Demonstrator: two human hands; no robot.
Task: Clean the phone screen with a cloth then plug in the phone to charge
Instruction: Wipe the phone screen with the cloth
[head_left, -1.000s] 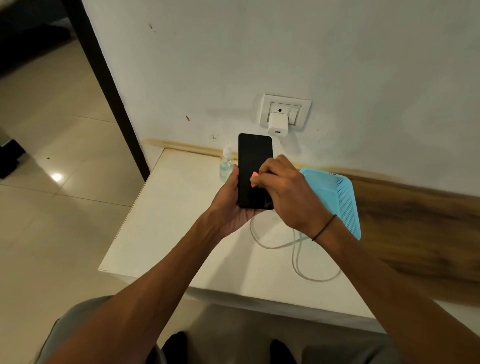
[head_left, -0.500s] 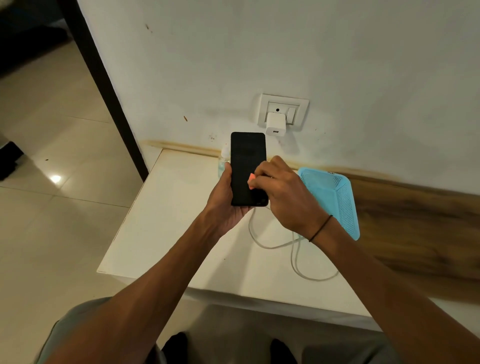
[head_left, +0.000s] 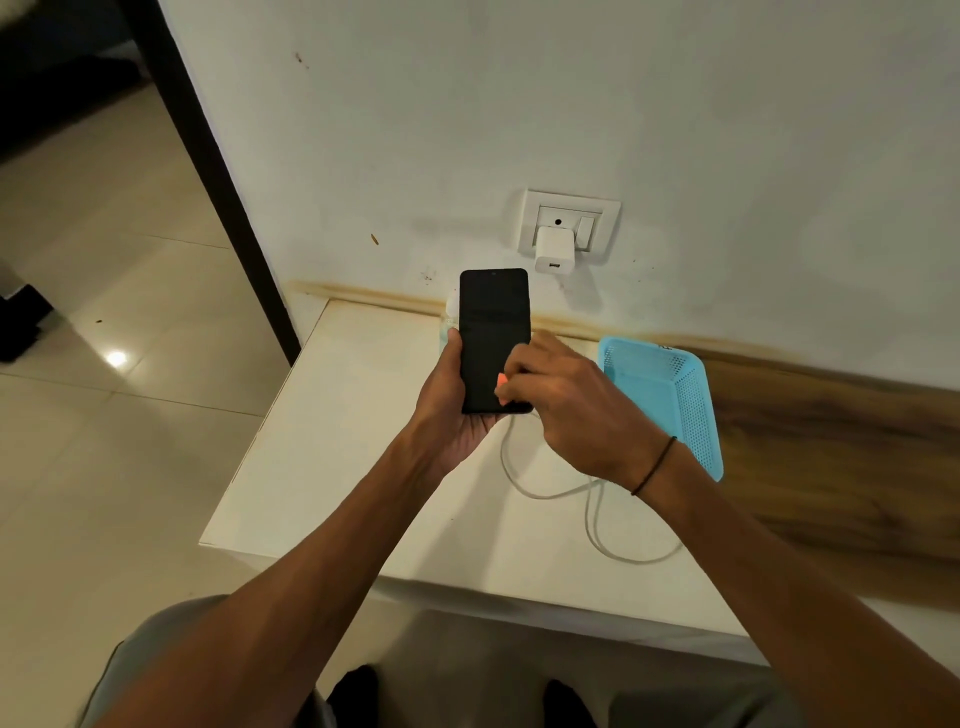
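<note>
A black phone (head_left: 492, 332) with a dark screen is held upright above the white table (head_left: 332, 441), its screen toward me. My left hand (head_left: 451, 405) grips it from the left side and underneath. My right hand (head_left: 566, 400) presses a small orange cloth (head_left: 501, 383) against the lower right of the screen; most of the cloth is hidden under the fingers. A white charging cable (head_left: 592, 499) lies looped on the table below the phone. A white charger adapter (head_left: 554, 255) sits in the wall socket (head_left: 605, 218) with no cable in its port.
A light blue perforated basket (head_left: 670, 395) stands on the table right of my hands. A small clear bottle (head_left: 448, 317) peeks out behind the phone against the wall. The table's left edge drops to a tiled floor (head_left: 114, 415); a dark door frame (head_left: 208, 171) rises at left.
My right hand with the cloth has slid down the screen toward the phone's lower edge. The phone has shifted slightly left and up in my left hand.
</note>
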